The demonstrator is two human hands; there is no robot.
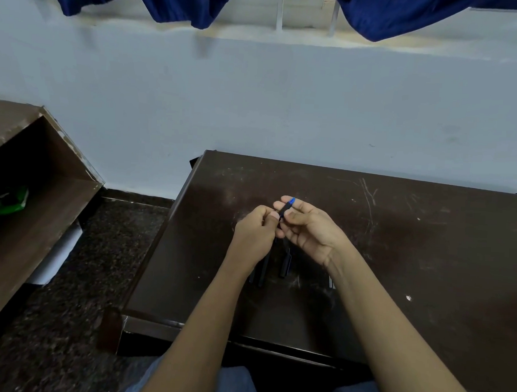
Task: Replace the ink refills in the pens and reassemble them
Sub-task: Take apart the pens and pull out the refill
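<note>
Near the person, dark pen parts (285, 261) lie on the brown table (398, 248), kept within reach, and just beyond them the left hand (255, 228) and right hand (306, 225) together pinch a black pen (286, 208), blue end pointing far, probably to join its parts.

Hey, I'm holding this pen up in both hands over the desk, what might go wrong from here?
1. The pen is pinched only at fingertips by the left hand and right hand; a small part could slip and drop.
2. The spare pens are dark on a dark table, so a fallen piece would be hard to spot.
3. They lie directly under your wrists and could get knocked away.
</note>
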